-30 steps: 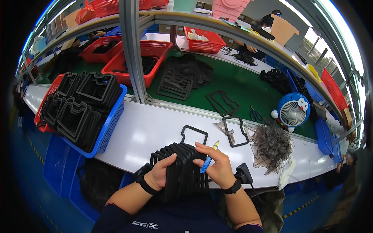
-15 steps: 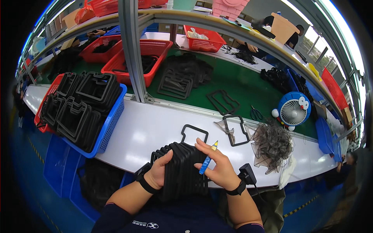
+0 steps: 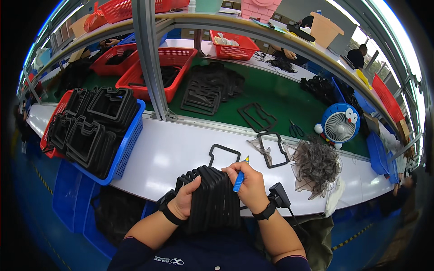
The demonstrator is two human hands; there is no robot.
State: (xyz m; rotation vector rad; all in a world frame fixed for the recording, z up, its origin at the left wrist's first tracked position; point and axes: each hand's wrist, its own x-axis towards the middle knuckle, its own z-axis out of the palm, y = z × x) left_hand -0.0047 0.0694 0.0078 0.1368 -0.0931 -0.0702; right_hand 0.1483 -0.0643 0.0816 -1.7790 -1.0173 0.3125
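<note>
A grey-framed shelf (image 3: pixel 203 18) spans the white worktable (image 3: pixel 169 140) above blue floor (image 3: pixel 36 210).

Most fingers of the left hand (image 3: pixel 184 201) lie hidden behind stacked black frames (image 3: pixel 214 198) as the right hand (image 3: pixel 251 186) covers part of a blue-and-yellow tool (image 3: pixel 238 182); the top edge crops a pink container (image 3: pixel 258 9).

The scene is bright and mostly even, lit by ceiling strip lights (image 3: pixel 397 30) that burn out to white at the upper right, with daylight at a window (image 3: pixel 383 68) nearby. Soft glare spots the white tabletop (image 3: pixel 158 140), and shadows stay faint. The stack of black frames (image 3: pixel 214 198) sinks into near-black. The middle is fairly crisp; straight edges bow toward the dark fisheye rim, where the far right seems smeared.
</note>
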